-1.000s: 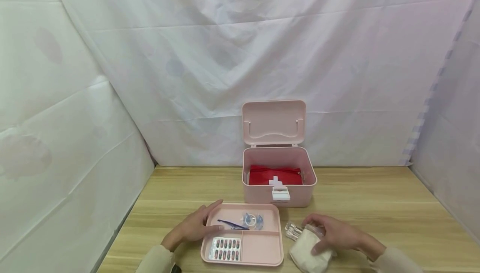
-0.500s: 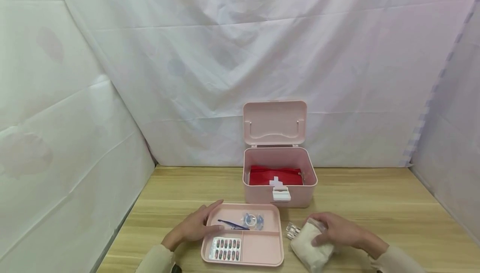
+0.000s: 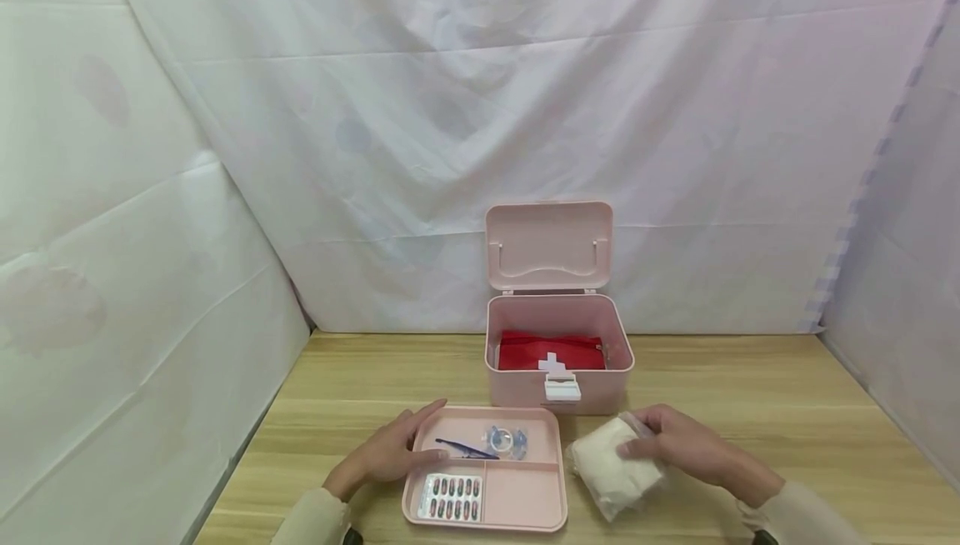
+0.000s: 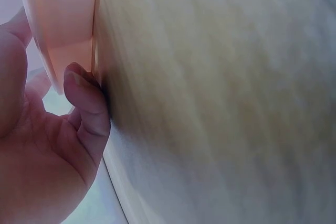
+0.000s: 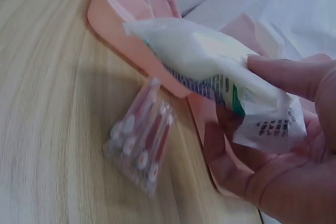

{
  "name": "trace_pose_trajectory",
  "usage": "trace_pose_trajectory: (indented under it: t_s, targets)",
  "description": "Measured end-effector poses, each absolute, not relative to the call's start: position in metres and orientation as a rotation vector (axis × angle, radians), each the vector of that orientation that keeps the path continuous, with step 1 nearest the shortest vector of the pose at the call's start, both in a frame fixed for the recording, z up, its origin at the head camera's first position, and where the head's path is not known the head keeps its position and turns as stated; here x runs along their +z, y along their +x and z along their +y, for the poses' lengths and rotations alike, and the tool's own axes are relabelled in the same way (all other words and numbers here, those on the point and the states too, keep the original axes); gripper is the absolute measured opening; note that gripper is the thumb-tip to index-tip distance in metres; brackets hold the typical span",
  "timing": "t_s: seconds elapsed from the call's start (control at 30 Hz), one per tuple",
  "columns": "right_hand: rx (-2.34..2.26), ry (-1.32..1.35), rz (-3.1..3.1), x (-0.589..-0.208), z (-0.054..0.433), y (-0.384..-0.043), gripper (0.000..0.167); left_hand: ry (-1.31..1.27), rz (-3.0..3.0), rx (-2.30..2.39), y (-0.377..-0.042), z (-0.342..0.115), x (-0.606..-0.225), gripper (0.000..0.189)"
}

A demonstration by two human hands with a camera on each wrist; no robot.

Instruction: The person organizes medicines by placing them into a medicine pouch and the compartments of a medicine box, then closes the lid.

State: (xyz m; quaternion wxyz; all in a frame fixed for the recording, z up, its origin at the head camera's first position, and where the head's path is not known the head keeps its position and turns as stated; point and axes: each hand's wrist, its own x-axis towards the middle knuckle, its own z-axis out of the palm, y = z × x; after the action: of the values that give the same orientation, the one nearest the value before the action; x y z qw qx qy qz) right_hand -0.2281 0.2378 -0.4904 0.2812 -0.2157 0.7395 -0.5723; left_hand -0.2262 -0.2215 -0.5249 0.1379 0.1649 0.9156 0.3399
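Observation:
My left hand (image 3: 393, 449) holds the left edge of the pink divided tray (image 3: 522, 499), thumb over the inside and other fingers at the outer rim. Inside the tray lie blue tweezers (image 3: 465, 447), a small clear packet with blue and white parts (image 3: 506, 442) and a blister pack of capsules (image 3: 451, 497). My right hand (image 3: 686, 449) pinches a soft white pad in a printed clear wrapper (image 5: 202, 59) between thumb and fingers. The right wrist view shows it raised off the table. Beneath it, a clear packet of several white-ended sticks (image 5: 140, 140) lies on the wood.
Behind the tray stands a pink first-aid box (image 3: 558, 391), its lid (image 3: 550, 245) raised. A red pouch with a white cross (image 3: 551, 351) lies inside. White cloth (image 3: 390, 153) hangs at the back and sides of the wooden table (image 3: 757, 412).
My right hand has lifted the wrapped white pad and moved it slightly away from me, tilting it. In the head view the pad now covers the packet of sticks. My left hand stays put.

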Motion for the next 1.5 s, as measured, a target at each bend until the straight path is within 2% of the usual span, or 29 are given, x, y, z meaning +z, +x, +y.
trace_pose_trajectory:
  t_s: [0.57,0.83,1.33,1.5]
  targets:
    - [-1.672,-0.57,1.867,-0.485,0.201,-0.223,0.029,0.49,2.661,0.961,-0.227,-0.223,-0.527,0.081]
    - [-1.676,-0.578,1.882,-0.485,0.185,-0.223,0.04,0.484,2.661,0.962,-0.228,-0.223,-0.527,0.081]
    - [-1.636,-0.625,1.945,-0.486,0.158,-0.225,0.03,0.486,2.676,0.953,-0.226,-0.223,-0.526,0.083]
    - [-1.606,-0.626,2.011,-0.482,0.15,-0.224,0.033,0.507,2.676,0.954,-0.227,-0.223,-0.528,0.082]
